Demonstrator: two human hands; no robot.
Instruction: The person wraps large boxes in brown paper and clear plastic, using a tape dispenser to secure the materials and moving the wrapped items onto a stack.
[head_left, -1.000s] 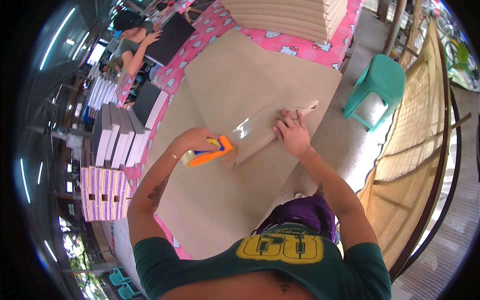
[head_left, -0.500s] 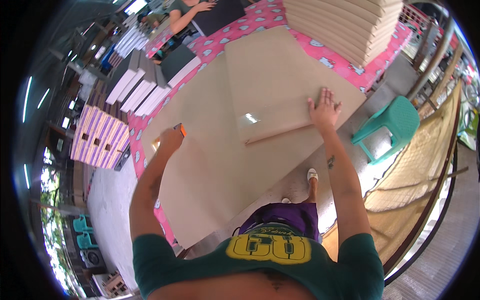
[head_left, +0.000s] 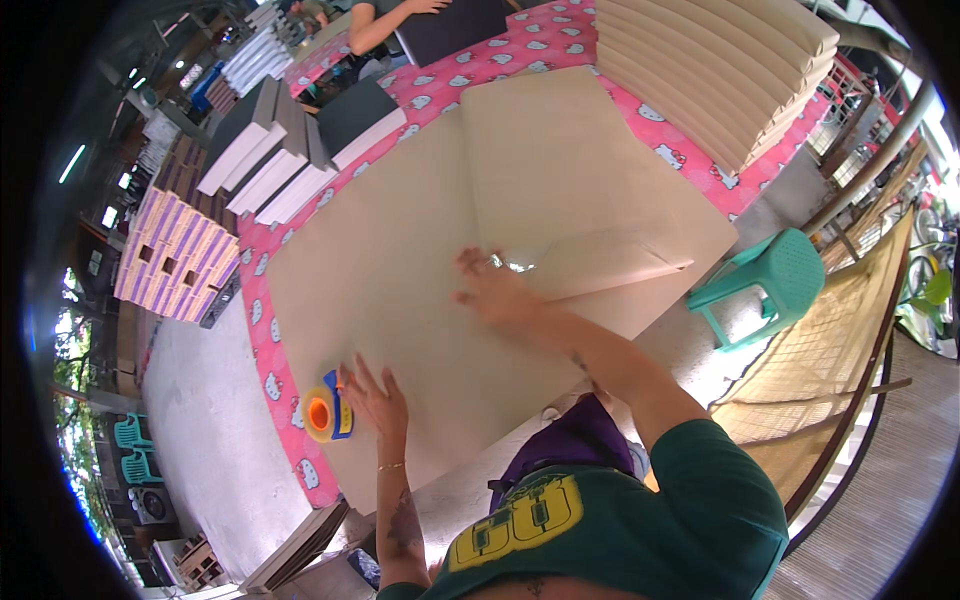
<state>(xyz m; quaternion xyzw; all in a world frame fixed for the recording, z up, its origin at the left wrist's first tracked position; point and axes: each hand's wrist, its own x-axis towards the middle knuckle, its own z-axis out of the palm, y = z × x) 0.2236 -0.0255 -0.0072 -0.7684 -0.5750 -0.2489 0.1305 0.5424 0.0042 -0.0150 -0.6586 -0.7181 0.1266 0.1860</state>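
A broad sheet of brown kraft paper (head_left: 400,200) covers much of the table. On its right part lies a flat packet half wrapped in brown paper (head_left: 550,150), its near side folded over, with a shiny piece of clear tape (head_left: 515,265) at that fold's left end. My right hand (head_left: 495,290), a little blurred, reaches across to that corner with its fingers apart; whether it touches the paper I cannot tell. Beside my left hand (head_left: 378,400), open with fingers spread, a tape dispenser (head_left: 325,412) with a blue frame and orange core rests at the paper's left edge.
A pink patterned tablecloth (head_left: 270,385) shows around the paper. Brown wrapped packets (head_left: 710,75) are stacked at the far right, dark-covered thick books (head_left: 290,150) at the far left. Across the table a person's arm (head_left: 385,30) rests by a black board (head_left: 455,30). A green stool (head_left: 765,285) stands right.
My left hand has let go of the tape dispenser, now lying lower on the paper's left side. My right hand has left the packet's right end and swung left to its taped corner.
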